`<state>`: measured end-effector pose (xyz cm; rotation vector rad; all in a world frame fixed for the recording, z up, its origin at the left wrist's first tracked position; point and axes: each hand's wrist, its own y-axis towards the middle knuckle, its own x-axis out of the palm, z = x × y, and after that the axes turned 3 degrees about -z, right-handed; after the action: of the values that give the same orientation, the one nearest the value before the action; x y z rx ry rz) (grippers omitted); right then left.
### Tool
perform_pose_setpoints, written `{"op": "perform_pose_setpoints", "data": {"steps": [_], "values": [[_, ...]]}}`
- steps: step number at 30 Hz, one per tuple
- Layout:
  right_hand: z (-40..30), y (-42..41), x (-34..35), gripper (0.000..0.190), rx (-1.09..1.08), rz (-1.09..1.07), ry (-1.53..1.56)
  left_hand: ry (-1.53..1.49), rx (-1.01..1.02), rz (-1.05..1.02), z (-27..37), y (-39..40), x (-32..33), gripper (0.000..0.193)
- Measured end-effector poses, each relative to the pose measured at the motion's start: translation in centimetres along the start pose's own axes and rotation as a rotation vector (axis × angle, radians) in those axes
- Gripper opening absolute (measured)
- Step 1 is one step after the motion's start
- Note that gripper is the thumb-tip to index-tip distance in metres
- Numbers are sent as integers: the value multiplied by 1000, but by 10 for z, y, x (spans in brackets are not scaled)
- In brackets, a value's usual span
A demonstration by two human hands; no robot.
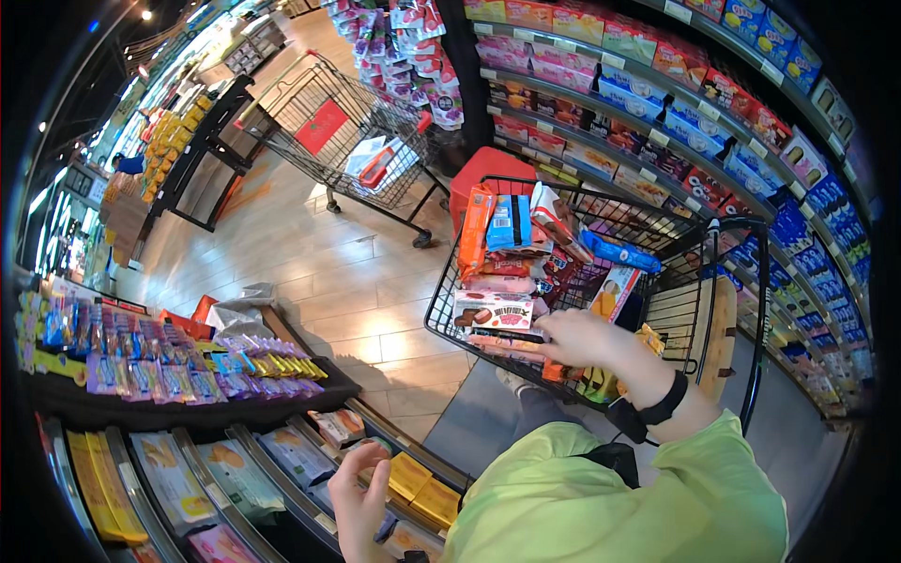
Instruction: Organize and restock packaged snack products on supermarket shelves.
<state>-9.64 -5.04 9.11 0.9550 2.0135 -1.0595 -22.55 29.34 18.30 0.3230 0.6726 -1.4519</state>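
Note:
My right hand (581, 339) reaches into a black wire shopping cart (445, 299). Its fingertips are at the right end of a white snack box (495, 310) with chocolate treats pictured on it; whether they grip the box is unclear. Packed around it are an orange packet (476, 229), a blue packet (509, 222), a long blue packet (619, 250) and a box with a yellow picture (614, 292). My left hand (360, 485) is over a low shelf of packaged biscuits, fingers curled, thumb apart, with no item visibly held. Yellow boxes (424, 487) lie just right of it.
Another cart (338, 134) stands ahead on the wooden floor (359, 274). Tall snack shelves (633, 105) rise along the right. Hanging pouches (401, 56) and a red object (493, 172) are beyond my cart. At left is a display of small packets (155, 359).

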Motion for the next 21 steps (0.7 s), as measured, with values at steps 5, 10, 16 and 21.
{"op": "perform_pose_setpoints", "data": {"steps": [5, 10, 16, 21], "values": [[81, 35, -4, 31, 91, 154, 150, 70, -18, -136, 13, 48, 19, 25], [148, 59, 13, 31, 288, 113, 165, 124, -6, -265, 28, 89, 42, 28], [170, 72, 13, 32, 326, 47, 246, 143, -20, -352, 29, 119, 63, 30], [183, 82, 25, 29, 267, 20, 299, 170, -20, -416, 28, 138, 83, 31]]}}
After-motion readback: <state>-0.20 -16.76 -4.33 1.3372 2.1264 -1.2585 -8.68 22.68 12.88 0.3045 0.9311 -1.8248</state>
